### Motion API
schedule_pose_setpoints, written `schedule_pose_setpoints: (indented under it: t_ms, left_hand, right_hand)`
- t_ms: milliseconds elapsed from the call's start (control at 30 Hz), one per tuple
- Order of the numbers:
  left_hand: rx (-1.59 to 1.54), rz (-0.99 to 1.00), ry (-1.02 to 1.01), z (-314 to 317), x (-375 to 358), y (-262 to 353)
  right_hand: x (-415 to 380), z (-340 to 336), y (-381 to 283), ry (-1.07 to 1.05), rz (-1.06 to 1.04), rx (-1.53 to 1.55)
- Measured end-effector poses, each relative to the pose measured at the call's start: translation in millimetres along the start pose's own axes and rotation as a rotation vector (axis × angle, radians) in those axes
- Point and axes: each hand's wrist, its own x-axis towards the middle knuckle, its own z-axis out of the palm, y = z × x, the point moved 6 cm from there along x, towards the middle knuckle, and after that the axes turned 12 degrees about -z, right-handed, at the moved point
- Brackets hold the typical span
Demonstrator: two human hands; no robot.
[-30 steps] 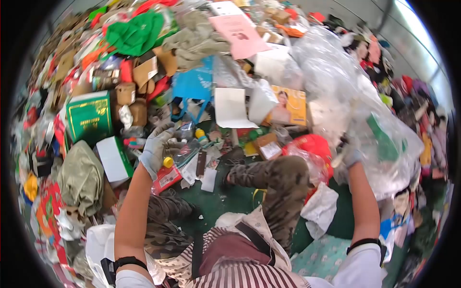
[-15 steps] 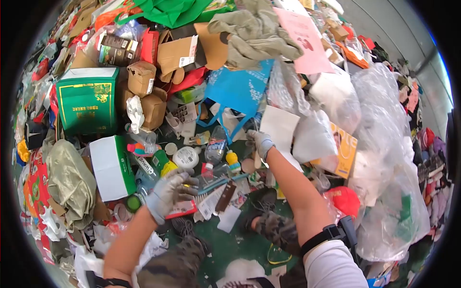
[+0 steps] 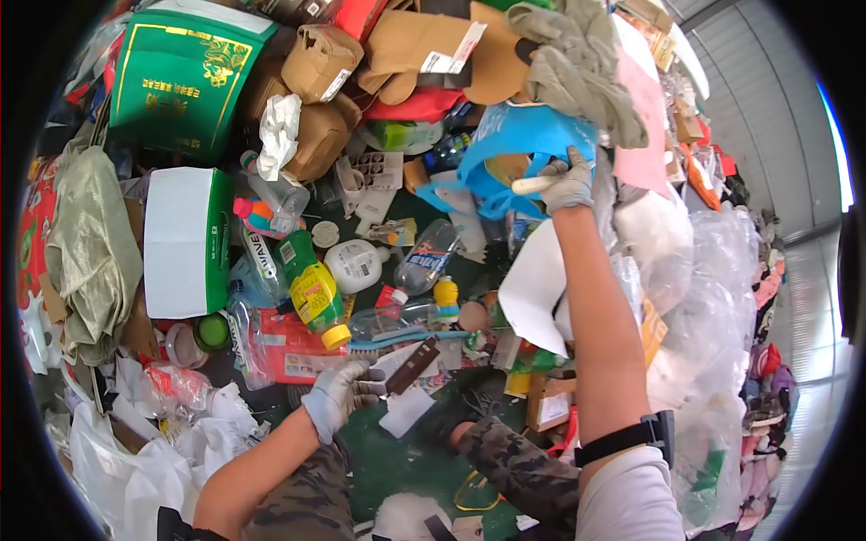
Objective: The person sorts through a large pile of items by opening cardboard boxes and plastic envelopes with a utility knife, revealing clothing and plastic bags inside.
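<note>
My gloved right hand [image 3: 568,183] is closed on a short cream-coloured stick [image 3: 534,185], held at the blue tote bag [image 3: 532,135]. The bag's mouth gapes towards me, with something tan inside. My gloved left hand [image 3: 345,394] hovers low over the floor, fingers apart and nothing in them. Its fingertips are close to a dark brown narrow box [image 3: 412,366] and a white paper piece [image 3: 407,412]. Beyond it lie a green and yellow bottle [image 3: 313,287], a white round bottle [image 3: 354,266], a clear plastic bottle [image 3: 428,256] and a blue-handled brush [image 3: 406,340].
Heaped waste surrounds me. At left are a green gift box [image 3: 185,86], a white and green box [image 3: 185,243] and a beige cloth [image 3: 95,248]. Cardboard boxes [image 3: 419,45] and a grey-green garment [image 3: 577,68] lie ahead. Clear plastic sheeting [image 3: 713,361] piles up at right.
My right hand has moved forward to the blue bag with the cream stick, and the bag's mouth has opened. My left hand sits lower, nearer the brown box. The view has shifted.
</note>
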Motion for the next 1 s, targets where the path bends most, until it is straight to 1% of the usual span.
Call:
schedule_pose_setpoints:
  t_ms: [33,100,133,167,233,267,300,367,433,467,533,567,600,633,667,700,733,767,800,833,867,900,933,967,1000]
  left_hand:
    - [0.005,0.008,-0.019,6.8,-8.7,2.2]
    - [0.216,0.065,0.007,25.8,-29.9,13.6]
    - [0.279,0.116,0.069,39.1,-48.9,20.6]
    - [0.29,0.213,0.034,47.9,-57.0,28.5]
    - [0.459,0.336,0.05,67.1,-81.8,48.3]
    - [0.538,0.404,0.049,82.2,-96.3,57.3]
    - [0.616,0.47,0.05,98.2,-111.7,66.7]
    - [0.875,0.563,-0.054,136.8,-139.0,75.9]
    - [1.213,0.759,0.061,191.9,-191.4,67.0]
    - [1.218,0.74,0.073,204.9,-203.7,54.7]
    - [1.684,0.817,0.361,222.1,-223.5,29.2]
    - [1.689,0.802,0.381,221.2,-222.9,13.5]
    - [1.618,0.704,0.459,208.4,-211.5,-1.4]
    - [1.545,0.614,0.536,190.4,-201.1,-11.5]
    - [1.548,0.61,0.561,174.9,-192.5,-17.1]
    - [1.609,0.626,0.644,157.9,-183.5,-19.4]
    - [1.668,0.642,0.724,142.5,-177.0,-20.0]
    - [1.669,0.639,0.735,127.6,-172.6,-17.6]
    - [1.585,0.58,0.736,107.8,-165.1,-12.4]
    - [1.499,0.522,0.732,95.3,-161.7,-11.6]
    - [1.448,0.576,0.741,106.2,-177.4,-14.7]
    - [1.44,0.57,0.742,105.9,-178.4,-16.7]
    - [1.493,0.701,0.743,113.4,-183.7,-14.8]
    - [1.545,0.838,0.741,122.7,-189.8,-13.0]
    - [1.465,0.818,0.761,123.5,-191.9,-10.9]
  right_hand:
    - [-20.5,13.1,-23.3,-0.012,-0.018,-0.003]
    - [-63.2,20.7,-68.3,0.105,-0.075,-0.239]
    - [-73.5,20.5,-84.8,0.098,-0.083,-0.29]
    - [-91.3,24.4,-100.7,0.09,-0.099,-0.283]
    - [-130.7,30.2,-114.4,-0.088,0.01,-0.439]
    - [-150.4,28.6,-119.3,-0.141,0.047,-0.482]
    - [-170.8,27.7,-123.0,-0.14,0.043,-0.483]
    - [-220.8,23.5,-111.4,-0.218,0.177,-0.726]
    - [-275.8,17.0,-94.6,-0.266,0.261,-0.765]
    - [-297.1,12.6,-84.1,-0.311,0.239,-0.807]
    - [-336.2,3.7,-57.8,-0.314,0.341,-0.799]
    - [-346.4,-4.9,-41.9,-0.317,0.379,-0.804]
    - [-356.0,-14.9,-31.1,-0.328,0.398,-0.792]
    - [-367.8,-24.7,-16.8,-0.36,0.514,-0.774]
    - [-380.4,-29.5,-7.7,-0.394,0.624,-0.754]
    - [-389.4,-31.3,-7.8,-0.409,0.631,-0.743]
    - [-391.7,-31.5,-15.7,-0.559,0.455,-0.99]
    - [-395.0,-31.2,-24.5,-0.699,0.261,-1.229]
    - [-400.6,-38.7,-29.6,-0.701,0.267,-1.226]
    - [-405.0,-39.5,-41.7,-0.803,0.077,-1.414]
    - [-410.7,-38.8,-52.5,-0.904,-0.127,-1.594]
    - [-417.9,-38.1,-59.3,-1.004,-0.344,-1.765]
    - [-421.7,-42.0,-65.0,-0.96,-0.477,-1.766]
    - [-425.9,-48.4,-65.1,-0.96,-0.478,-1.767]
    - [-427.9,-53.4,-74.8,-0.809,-0.594,-1.799]
